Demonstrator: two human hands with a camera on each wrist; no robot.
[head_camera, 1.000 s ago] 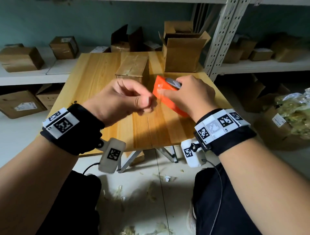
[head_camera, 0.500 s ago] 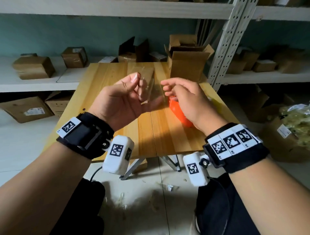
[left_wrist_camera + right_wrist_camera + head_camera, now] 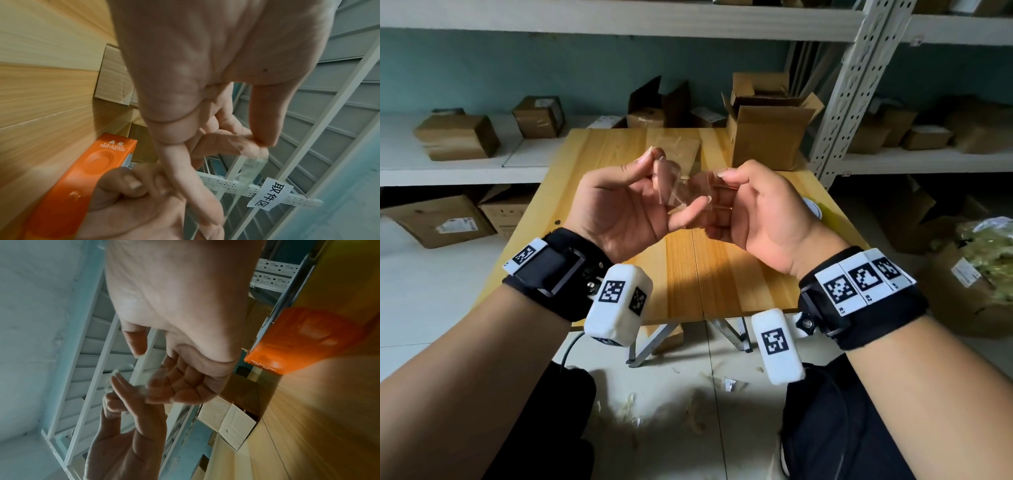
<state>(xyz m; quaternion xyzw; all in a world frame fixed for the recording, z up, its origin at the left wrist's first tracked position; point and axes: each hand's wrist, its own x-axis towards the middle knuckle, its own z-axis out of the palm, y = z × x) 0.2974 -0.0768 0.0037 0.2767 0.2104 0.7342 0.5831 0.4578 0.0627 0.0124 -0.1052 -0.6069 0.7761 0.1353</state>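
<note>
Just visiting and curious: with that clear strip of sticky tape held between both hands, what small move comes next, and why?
Probably carry the clear tape strip forward and down onto the small brown cardboard box beyond it. The left hand and right hand each pinch an end, and the orange plastic tape cutter lies aside on the wooden table.

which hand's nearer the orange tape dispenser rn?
Right. The right hand is raised just over the orange tape dispenser lying on the table. The left hand is farther off to its left, pinching the clear tape.
</note>
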